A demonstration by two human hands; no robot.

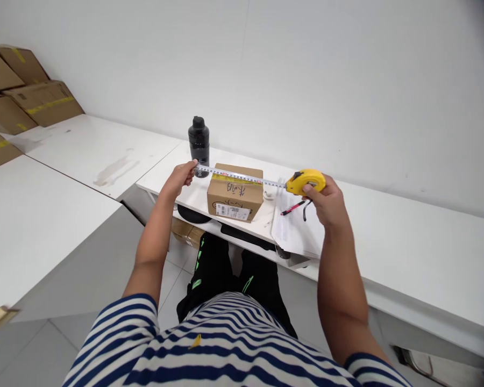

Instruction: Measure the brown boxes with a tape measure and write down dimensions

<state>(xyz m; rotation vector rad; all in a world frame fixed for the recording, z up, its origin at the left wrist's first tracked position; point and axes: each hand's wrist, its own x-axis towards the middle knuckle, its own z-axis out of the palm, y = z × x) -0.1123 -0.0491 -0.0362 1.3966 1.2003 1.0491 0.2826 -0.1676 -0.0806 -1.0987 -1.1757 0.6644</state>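
My right hand (328,199) is closed around the yellow case of a tape measure (305,182), with a black wrist strap dangling below. Its white blade (242,177) is pulled out to the left, and my left hand (181,176) pinches the free end. The blade runs across, above a small cardboard box (236,198) that stands on the white desk. Yellow tape, dark handwriting and a white label mark the box. Whether the blade touches the box I cannot tell. Just behind my left hand is a black bottle (199,142), standing upright.
Papers (296,231) with a red and black pen (292,208) on them lie below my right hand. Several larger cardboard boxes (44,100) are stacked at the far left on adjoining white tables (100,148). The desk (387,231) runs along a white wall.
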